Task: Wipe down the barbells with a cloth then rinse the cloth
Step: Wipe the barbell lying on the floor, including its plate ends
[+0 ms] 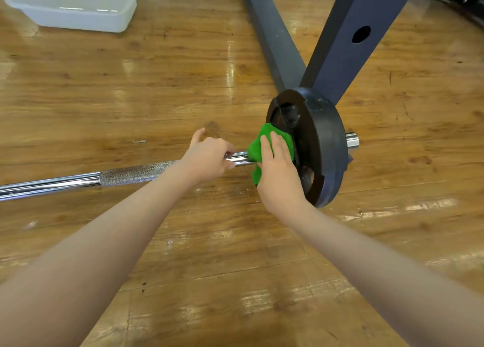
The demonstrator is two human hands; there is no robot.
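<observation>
We had the barbell point(78, 180) lying on the wooden floor point(157, 84), its chrome shaft running from the left edge to a black weight plate point(324, 147) that stood on its rim near the foot of a dark steel frame point(340, 45). Our left hand point(207, 158) curled its grip round the smooth chrome just past the rough knurled band, fingers wrapped over the shaft with the forefinger lifted free. Our right hand point(277, 168) lay with fingers nearly straight, pressing the green cloth point(258, 147) against the inner face of the plate where the shaft enters it. We judged the bar heavy and stiff, unlikely to shift on its own with the plate loaded, though it could roll; the polished chrome would be slick, more so if wet, so the knurled band looked the surer place to steady it. The cloth seemed soft, light and thick, easy to bunch and to fold round the shaft. A pale plastic tub point(76, 8) sat well apart at the far left; we could not tell whether it held water.
</observation>
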